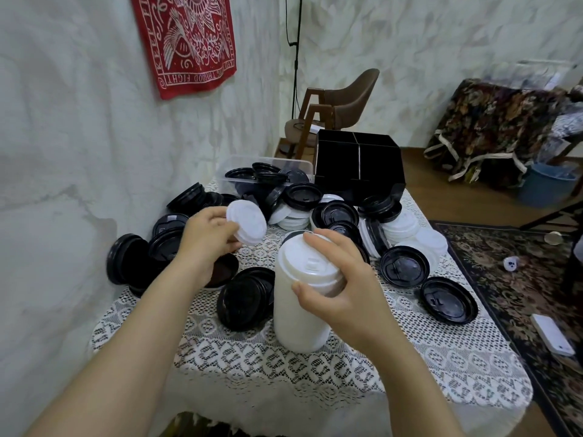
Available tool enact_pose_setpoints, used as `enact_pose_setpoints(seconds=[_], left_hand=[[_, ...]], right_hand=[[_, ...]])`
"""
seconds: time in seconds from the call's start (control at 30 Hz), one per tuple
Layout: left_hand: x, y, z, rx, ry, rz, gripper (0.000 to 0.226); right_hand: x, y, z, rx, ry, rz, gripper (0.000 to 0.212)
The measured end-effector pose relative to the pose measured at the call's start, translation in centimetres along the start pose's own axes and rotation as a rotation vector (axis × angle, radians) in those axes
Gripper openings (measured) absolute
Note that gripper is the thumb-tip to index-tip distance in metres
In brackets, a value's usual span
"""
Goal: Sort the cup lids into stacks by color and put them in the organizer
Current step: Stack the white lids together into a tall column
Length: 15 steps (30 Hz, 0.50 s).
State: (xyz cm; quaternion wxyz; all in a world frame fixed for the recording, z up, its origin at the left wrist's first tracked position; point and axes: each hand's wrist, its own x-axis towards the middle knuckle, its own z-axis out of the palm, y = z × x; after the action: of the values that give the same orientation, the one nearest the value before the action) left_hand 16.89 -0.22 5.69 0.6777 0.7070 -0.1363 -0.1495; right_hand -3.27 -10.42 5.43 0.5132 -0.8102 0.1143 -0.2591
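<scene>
A tall stack of white lids (298, 313) stands on the lace tablecloth (347, 361) in the middle. My right hand (339, 288) grips the top of this stack, thumb at the front and fingers over the top lid. My left hand (206, 244) pinches a single white lid (246, 226) held tilted above the table, left of the stack. Loose black lids (246, 299) and white lids (400, 228) lie scattered around. The black organizer (359, 165) with divided compartments stands at the table's far edge.
A clear plastic bin (239, 162) holding black lids sits left of the organizer. The wall runs close along the table's left side. A brown chair (344, 102) stands behind the table. A patterned rug (520, 279) with a white phone (552, 334) lies on the right.
</scene>
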Motion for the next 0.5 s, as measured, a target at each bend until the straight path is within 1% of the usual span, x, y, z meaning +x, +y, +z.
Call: enact_pose_setpoints(seconds=[0.07, 0.13, 0.17, 0.23, 0.37, 0.43, 0.5], left_hand=[[-2.5, 0.2, -1.3, -0.203, -0.052, -0.062, 0.043], [-4.8, 0.1, -2.3, -0.266, -0.122, -0.074, 0.057], [-5.7, 0.0, -2.6, -0.272, -0.147, -0.079, 0.06], [-7.1, -0.3, -3.1, -0.261, -0.165, -0.1, 0.06], [-8.6, -1.0, -3.3, -0.238, -0.206, -0.143, 0.048], [-8.9, -1.5, -3.3, -0.158, -0.206, -0.146, 0.047], [-8.7, -2.2, -3.3, 0.01, -0.153, -0.141, 0.048]], right_hand=[[0.0, 0.0, 0.0, 0.001, 0.003, -0.005, 0.061], [0.0, 0.1, 0.1, 0.003, 0.006, -0.009, 0.062], [0.0, 0.1, 0.1, 0.004, 0.006, -0.009, 0.062], [0.0, 0.1, 0.1, 0.004, 0.007, -0.008, 0.062], [0.0, 0.2, 0.1, 0.011, 0.011, -0.008, 0.06], [0.0, 0.2, 0.1, 0.014, 0.011, -0.008, 0.059], [0.0, 0.2, 0.1, 0.015, 0.01, -0.009, 0.058]])
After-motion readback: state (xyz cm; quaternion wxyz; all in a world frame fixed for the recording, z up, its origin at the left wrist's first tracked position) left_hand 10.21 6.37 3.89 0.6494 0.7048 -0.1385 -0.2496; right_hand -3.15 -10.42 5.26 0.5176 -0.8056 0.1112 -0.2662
